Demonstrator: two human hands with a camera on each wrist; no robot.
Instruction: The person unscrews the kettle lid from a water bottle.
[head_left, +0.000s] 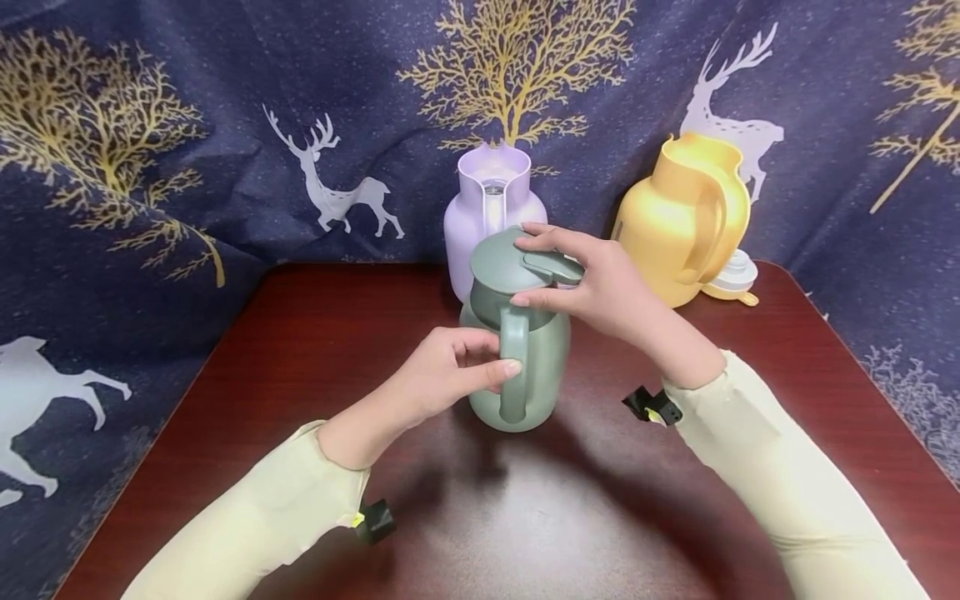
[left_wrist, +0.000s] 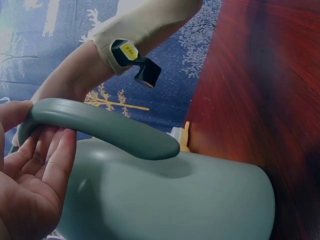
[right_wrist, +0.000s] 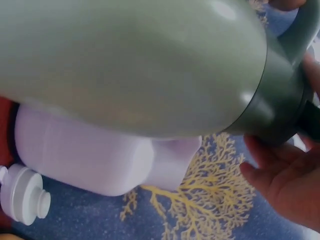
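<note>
A green thermos jug (head_left: pixel 551 358) stands upright at the middle of the table, its handle (head_left: pixel 513 404) facing me. My left hand (head_left: pixel 442 371) holds that handle between thumb and fingers; the left wrist view shows the fingers (left_wrist: pixel 60 162) passing beneath it. On top, my right hand (head_left: pixel 611 283) grips the green lid (head_left: pixel 497 260) across its lever (head_left: pixel 553 267), with the thumb at the near rim and the fingertips on the far side. The lid sits on the jug's neck, and whether it is loose cannot be told.
Behind the green jug stands a lidless lavender jug (head_left: pixel 459 221), partly hidden. A yellow jug (head_left: pixel 645 225) is at the back right, with a yellow-and-white lid (head_left: pixel 731 275) beside it. A pale stopper (right_wrist: pixel 22 197) appears near the lavender jug. A patterned cloth (head_left: pixel 337 50) hangs behind the table.
</note>
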